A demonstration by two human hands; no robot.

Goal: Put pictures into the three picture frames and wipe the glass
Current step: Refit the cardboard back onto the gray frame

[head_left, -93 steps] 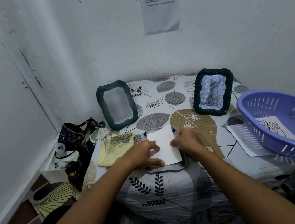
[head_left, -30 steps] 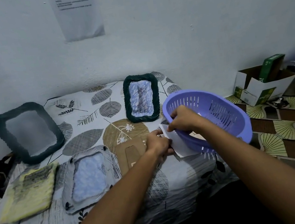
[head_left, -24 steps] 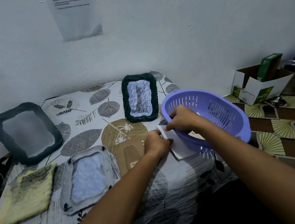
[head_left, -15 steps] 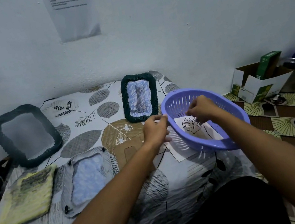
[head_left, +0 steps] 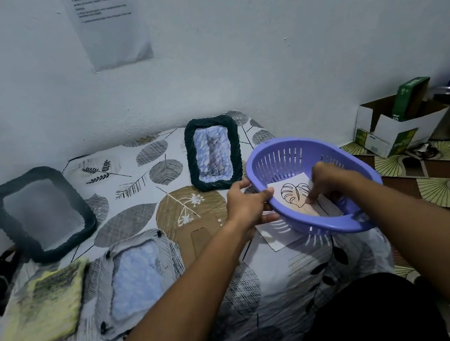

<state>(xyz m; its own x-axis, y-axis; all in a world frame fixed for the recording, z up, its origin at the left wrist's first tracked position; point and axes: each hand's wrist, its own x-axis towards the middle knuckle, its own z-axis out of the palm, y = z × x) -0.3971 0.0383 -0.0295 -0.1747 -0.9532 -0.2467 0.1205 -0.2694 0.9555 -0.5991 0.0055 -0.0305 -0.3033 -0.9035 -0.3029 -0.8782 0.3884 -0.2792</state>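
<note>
your left hand (head_left: 249, 205) grips the near-left rim of the purple basket (head_left: 281, 158), fingers curled over it. inside the basket, your right hand (head_left: 328, 180) presses bent fingertips on the leaf picture (head_left: 293, 193). the dark frame with a picture (head_left: 213, 154) stands just beyond your left hand

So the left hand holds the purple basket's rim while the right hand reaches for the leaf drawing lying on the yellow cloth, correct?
Not quite. In the head view the leaf-drawing paper sheet lies inside the purple slotted plastic basket, not on the yellow cloth. The left hand does hold the rim, and the right hand reaches for the drawing.
</note>
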